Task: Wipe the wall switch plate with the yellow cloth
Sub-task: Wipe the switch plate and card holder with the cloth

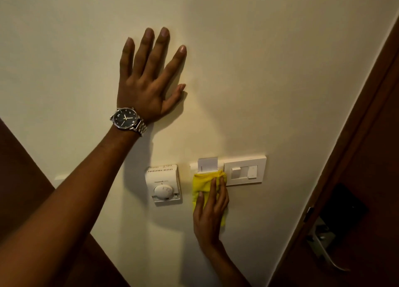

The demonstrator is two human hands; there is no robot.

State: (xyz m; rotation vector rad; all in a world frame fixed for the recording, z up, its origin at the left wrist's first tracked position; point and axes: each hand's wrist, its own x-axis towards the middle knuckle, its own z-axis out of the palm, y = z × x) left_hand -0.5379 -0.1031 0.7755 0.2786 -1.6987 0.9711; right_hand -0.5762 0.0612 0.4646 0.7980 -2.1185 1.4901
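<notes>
A cream wall switch plate (245, 170) with two rockers is mounted low on the wall, right of centre. Its left section has a white card (207, 164) standing in a slot. My right hand (210, 213) presses the yellow cloth (203, 184) flat against that left section, just under the card, fingers spread over the cloth. The cloth hides the lower part of the card holder. My left hand (149, 79) lies flat on the bare wall well above and to the left, fingers apart, a steel watch (127, 119) on its wrist.
A white thermostat (164, 184) with a round dial sits on the wall just left of the cloth. A dark wooden door (354, 178) with a metal lever handle (330, 250) and lock stands at the right. Brown woodwork fills the lower left corner.
</notes>
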